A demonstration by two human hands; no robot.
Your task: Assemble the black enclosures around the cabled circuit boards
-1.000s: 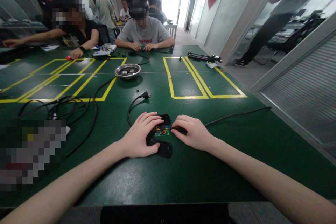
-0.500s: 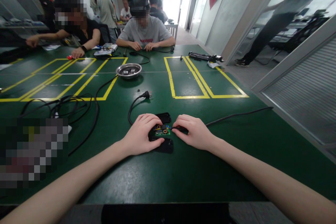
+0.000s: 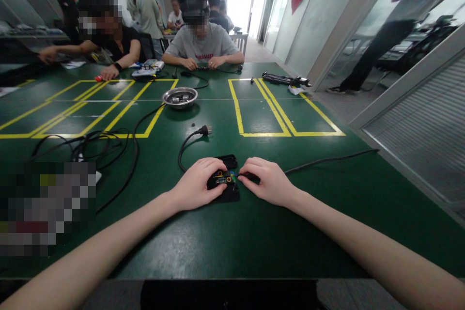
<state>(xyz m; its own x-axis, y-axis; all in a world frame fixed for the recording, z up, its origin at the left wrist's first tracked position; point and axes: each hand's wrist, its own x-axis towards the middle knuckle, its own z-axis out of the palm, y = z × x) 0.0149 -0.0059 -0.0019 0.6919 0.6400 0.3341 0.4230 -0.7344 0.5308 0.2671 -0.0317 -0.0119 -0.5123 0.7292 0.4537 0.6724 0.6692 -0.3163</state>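
My left hand is closed around a small green circuit board with copper-coloured coils, its thumb on the near side and fingers on the far side. One black plastic casing half lies just beyond the board; another is close on the near side, partly under my thumb. My right hand pinches a black cable where it meets the board's right end; thin wires show there, blue among them. From behind my left hand a short black cord leads to a plug on the table.
A metal bowl with small metal parts stands ahead. Coiled black cables lie at left beside a blurred-out object. Yellow tape marks the green table. Two people work across it; dark tools lie at the far right.
My left thumb has shifted up and away from me, and the near casing half has come closer to the board. Less of the board shows. My right hand keeps its pinch on the cable.
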